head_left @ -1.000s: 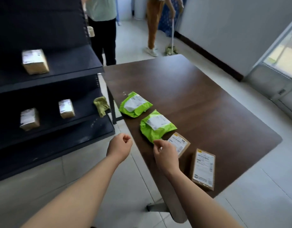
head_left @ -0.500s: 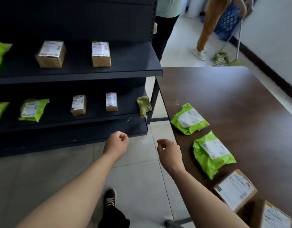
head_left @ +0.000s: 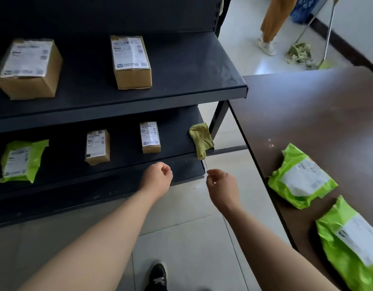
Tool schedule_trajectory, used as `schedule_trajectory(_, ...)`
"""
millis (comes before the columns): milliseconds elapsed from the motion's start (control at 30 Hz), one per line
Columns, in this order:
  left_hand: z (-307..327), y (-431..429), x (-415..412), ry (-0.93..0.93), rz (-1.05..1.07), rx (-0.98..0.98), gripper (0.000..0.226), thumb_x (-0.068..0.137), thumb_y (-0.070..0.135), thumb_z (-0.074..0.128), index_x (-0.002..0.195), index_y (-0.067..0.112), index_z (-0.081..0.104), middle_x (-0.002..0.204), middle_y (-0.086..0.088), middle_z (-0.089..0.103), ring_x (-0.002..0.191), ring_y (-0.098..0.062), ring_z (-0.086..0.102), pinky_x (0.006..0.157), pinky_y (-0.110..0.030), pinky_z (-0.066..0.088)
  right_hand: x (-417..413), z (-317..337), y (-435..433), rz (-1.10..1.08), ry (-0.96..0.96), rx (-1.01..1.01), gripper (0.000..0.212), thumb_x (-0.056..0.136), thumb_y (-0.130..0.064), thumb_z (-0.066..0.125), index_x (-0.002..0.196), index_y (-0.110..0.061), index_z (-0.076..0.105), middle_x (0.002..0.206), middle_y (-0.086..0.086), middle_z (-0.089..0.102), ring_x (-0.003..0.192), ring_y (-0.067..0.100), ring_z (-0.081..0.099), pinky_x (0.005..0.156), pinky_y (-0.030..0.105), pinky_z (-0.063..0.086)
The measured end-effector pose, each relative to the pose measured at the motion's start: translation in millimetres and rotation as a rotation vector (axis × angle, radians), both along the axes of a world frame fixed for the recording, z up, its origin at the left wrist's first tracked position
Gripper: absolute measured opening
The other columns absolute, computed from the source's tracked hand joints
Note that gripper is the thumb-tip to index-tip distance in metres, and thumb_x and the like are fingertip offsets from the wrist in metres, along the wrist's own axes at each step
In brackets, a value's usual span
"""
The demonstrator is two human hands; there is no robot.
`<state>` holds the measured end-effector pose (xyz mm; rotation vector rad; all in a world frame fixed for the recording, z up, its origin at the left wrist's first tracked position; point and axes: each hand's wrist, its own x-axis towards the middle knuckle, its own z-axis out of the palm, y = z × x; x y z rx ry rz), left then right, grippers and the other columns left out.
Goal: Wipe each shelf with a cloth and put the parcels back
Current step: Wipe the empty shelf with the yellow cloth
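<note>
left hand (head_left: pixel 158 177): curled into a fist, nothing in it, in front of the lowest shelf (head_left: pixel 187 168).
right hand (head_left: pixel 221 183): fingers half curled, thumb against forefinger, nothing seen in it, just off that shelf's end corner.
cloth (head_left: pixel 201 141): just above and beyond the right hand, draped over the end of the middle shelf (head_left: pixel 177 131), one corner hanging off.
risk, cloth: it looks barely lodged; a tug on the hanging corner could drop it to the floor.
risk, small boxes: two small boxes (head_left: pixel 150 137) (head_left: pixel 97 146) stand beyond the left hand on the middle shelf; a wide wipe there could knock them over or off the front edge.
risk, corner: the lowest shelf's corner is close to the right knuckles; a quick reach up could scrape it.
risk, order: the lowest shelf holds no parcel, so it probably needs wiping first; loading it early would mean lifting things off again.
green bags (head_left: pixel 301 177) (head_left: pixel 353 242): to the right of the right hand on the table (head_left: pixel 307 114), waiting to go back.
in the way: the table edge sits close beside the right arm, and the top shelf (head_left: pixel 181 80) overhangs the cloth.
also there: two bigger boxes (head_left: pixel 131 61) (head_left: pixel 28 68) on the top shelf, a green bag on the shelf (head_left: pixel 19 160) far left of the left hand, a person with a mop (head_left: pixel 299 53) well beyond both hands.
</note>
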<state>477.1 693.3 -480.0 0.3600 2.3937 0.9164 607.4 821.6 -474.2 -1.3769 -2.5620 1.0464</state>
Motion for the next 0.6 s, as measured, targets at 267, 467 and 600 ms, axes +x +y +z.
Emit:
schedule_trajectory(267, -98.3, 43.8, -47.7, -0.009, -0.078, -0.052, 0.034, 0.094, 0.017, 0.053, 0.126, 0.008, 0.058, 0.130, -0.006, 0.060, 0.119, -0.022, 0.056, 0.099, -0.029, 0.043, -61.8, -88.4, 59.4, 0.091, -0.038, 0.083, 0.031, 0.094, -0.016, 0.048, 0.121, -0.018, 0.063, 0.120, 0.006, 0.058, 0.099, 0.027, 0.061, 0.083, 0.034, 0.049)
schedule_trajectory(467, -173.1, 76.3, -77.3, 0.046, -0.160, -0.151, 0.046, 0.098, 0.016, 0.047, 0.143, 0.009, 0.042, 0.147, -0.009, 0.043, 0.135, -0.025, 0.040, 0.111, -0.030, 0.029, -101.2, -176.7, 101.0, 0.225, -0.110, 0.151, 0.040, 0.095, -0.013, 0.047, 0.135, -0.019, 0.052, 0.145, 0.005, 0.041, 0.126, 0.029, 0.045, 0.099, 0.037, 0.043)
schedule_trajectory(600, -211.8, 93.5, -89.8, 0.052, -0.231, -0.197, 0.052, 0.100, 0.016, 0.044, 0.149, 0.008, 0.029, 0.155, -0.007, 0.028, 0.143, -0.021, 0.026, 0.114, -0.027, 0.020, -127.3, -215.3, 124.7, 0.302, -0.206, 0.171, 0.057, 0.092, -0.007, 0.046, 0.145, -0.026, 0.038, 0.158, 0.009, 0.020, 0.141, 0.031, 0.025, 0.112, 0.037, 0.027)
